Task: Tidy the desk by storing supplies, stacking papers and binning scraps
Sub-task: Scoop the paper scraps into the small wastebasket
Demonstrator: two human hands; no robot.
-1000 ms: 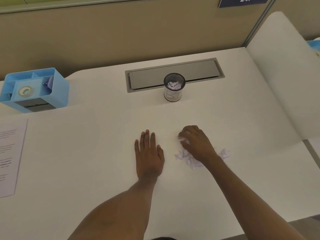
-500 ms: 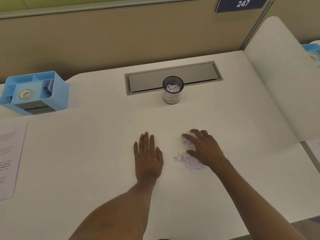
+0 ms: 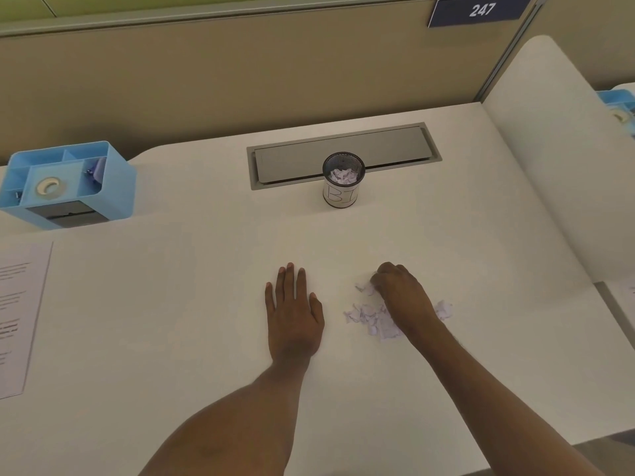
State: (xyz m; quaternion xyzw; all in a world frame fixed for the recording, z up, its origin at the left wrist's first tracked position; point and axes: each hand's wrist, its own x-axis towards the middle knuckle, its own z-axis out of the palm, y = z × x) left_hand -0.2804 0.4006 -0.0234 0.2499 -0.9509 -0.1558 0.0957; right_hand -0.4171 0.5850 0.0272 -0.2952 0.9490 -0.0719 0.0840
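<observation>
A small pile of torn white paper scraps (image 3: pixel 372 317) lies on the white desk (image 3: pixel 171 321) in front of me. My right hand (image 3: pixel 402 297) sits over the pile with its fingers curled round some scraps at its far edge. My left hand (image 3: pixel 293 312) rests flat on the desk beside the pile, fingers straight. A small black mesh bin (image 3: pixel 343 180) with a white label stands at the back centre and holds crumpled scraps. A blue desk organiser (image 3: pixel 65 185) with a tape roll stands at the back left. A printed sheet (image 3: pixel 17 314) lies at the left edge.
A grey cable hatch (image 3: pixel 343 154) is set into the desk behind the bin. A beige partition runs along the back. A white divider (image 3: pixel 563 159) rises on the right, with another blue organiser (image 3: pixel 618 104) beyond it.
My right hand's fingers, spread over the scraps half a second ago, have curled shut on some scraps. The left hand has stayed flat in place.
</observation>
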